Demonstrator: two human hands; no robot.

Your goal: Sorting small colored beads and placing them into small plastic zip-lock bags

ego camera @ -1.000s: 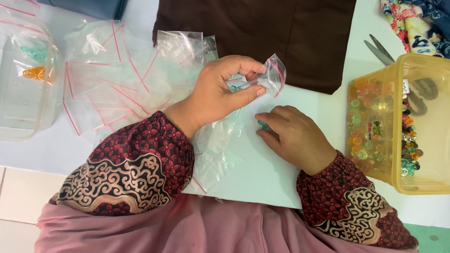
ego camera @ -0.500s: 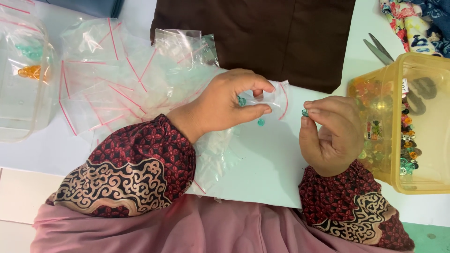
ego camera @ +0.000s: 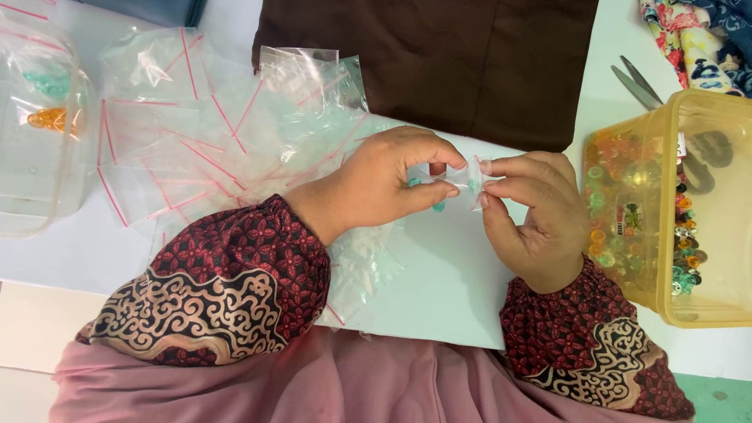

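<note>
Small clear bag [ego camera: 470, 182] pinched between left hand [ego camera: 384, 188] and right hand [ego camera: 533, 215].

Home craft table | zip bags [ego camera: 196, 149] | bead tub [ego camera: 666, 211] | scissors [ego camera: 636, 82]

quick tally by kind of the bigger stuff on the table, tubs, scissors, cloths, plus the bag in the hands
Plastic tubs: 2, a yellow tub and a clear tub
Scissors: 1
Cloths: 2, a brown cloth and a floral cloth
Small clear bag pinched by the left hand and right hand: 1
Total: 6
</note>
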